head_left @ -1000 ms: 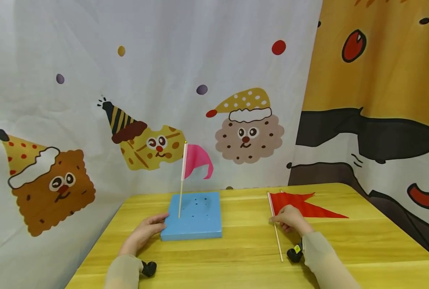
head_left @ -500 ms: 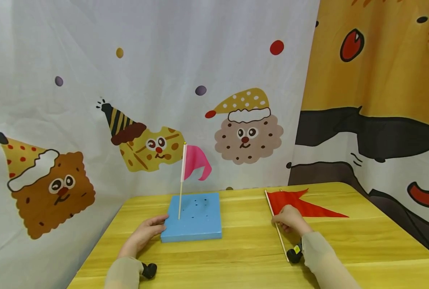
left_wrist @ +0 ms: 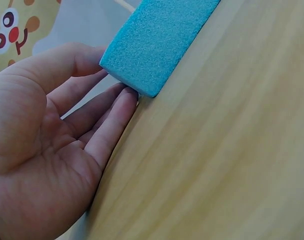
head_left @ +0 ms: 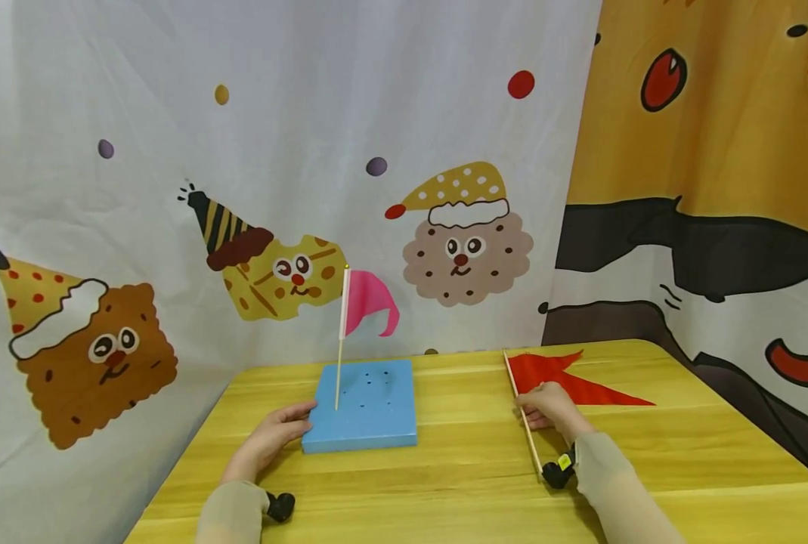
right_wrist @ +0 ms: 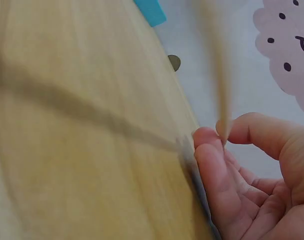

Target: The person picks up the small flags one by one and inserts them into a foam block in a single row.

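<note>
My right hand [head_left: 546, 406] pinches the wooden stick [head_left: 527, 427] of a red flag [head_left: 531, 368] between thumb and fingers. In the right wrist view the stick [right_wrist: 219, 70] rises blurred toward the camera, apart from its shadow on the table. A long red cloth point [head_left: 608, 395] reaches right behind the hand, overlapping the flag. My left hand [head_left: 274, 436] rests its loosely extended fingers against the left side of a blue foam block [head_left: 376, 423], fingertips at its corner in the left wrist view. A pink flag [head_left: 364, 298] stands upright in the block.
Several small dark holes dot the block's top, right of the pink flag's stick [head_left: 338, 370]. The yellow wood-grain table [head_left: 458, 468] ends at a cartoon-printed white curtain [head_left: 288, 98] behind, with an orange and black one [head_left: 703, 174] at right.
My right hand has shifted slightly right, and the held stick's lower end has swung right and lifted. The long red point has stayed in place. My left hand and the block hold still.
</note>
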A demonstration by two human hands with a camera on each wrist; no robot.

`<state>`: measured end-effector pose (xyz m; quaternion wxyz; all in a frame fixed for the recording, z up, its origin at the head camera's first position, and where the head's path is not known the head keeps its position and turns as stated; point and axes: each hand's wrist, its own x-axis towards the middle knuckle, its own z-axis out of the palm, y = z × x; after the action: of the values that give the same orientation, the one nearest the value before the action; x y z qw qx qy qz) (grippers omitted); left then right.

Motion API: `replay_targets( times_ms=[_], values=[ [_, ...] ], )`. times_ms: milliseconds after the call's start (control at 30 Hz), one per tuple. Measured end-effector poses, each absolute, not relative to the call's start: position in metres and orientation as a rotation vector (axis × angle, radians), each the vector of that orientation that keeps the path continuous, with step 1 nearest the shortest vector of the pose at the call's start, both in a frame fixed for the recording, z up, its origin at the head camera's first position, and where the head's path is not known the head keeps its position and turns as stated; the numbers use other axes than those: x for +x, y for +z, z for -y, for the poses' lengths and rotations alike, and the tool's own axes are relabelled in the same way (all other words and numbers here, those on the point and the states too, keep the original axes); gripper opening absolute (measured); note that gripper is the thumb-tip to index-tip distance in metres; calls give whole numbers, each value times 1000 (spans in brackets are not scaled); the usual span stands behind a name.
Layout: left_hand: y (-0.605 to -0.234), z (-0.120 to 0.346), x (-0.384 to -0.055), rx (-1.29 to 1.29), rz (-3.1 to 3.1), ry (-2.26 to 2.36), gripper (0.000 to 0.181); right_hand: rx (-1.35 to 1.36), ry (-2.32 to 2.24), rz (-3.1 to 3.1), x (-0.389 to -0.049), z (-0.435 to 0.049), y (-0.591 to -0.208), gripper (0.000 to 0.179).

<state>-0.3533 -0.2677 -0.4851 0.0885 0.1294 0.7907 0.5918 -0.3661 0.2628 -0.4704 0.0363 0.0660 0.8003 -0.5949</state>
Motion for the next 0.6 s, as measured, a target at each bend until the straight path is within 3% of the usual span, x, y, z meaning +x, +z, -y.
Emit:
replay_targets(
  times_ms=[600],
  values=[
    [-481,264,-351,358,-2310,1813,56,148,-1915,-2230,-369,-272,-464,25]
  ],
)
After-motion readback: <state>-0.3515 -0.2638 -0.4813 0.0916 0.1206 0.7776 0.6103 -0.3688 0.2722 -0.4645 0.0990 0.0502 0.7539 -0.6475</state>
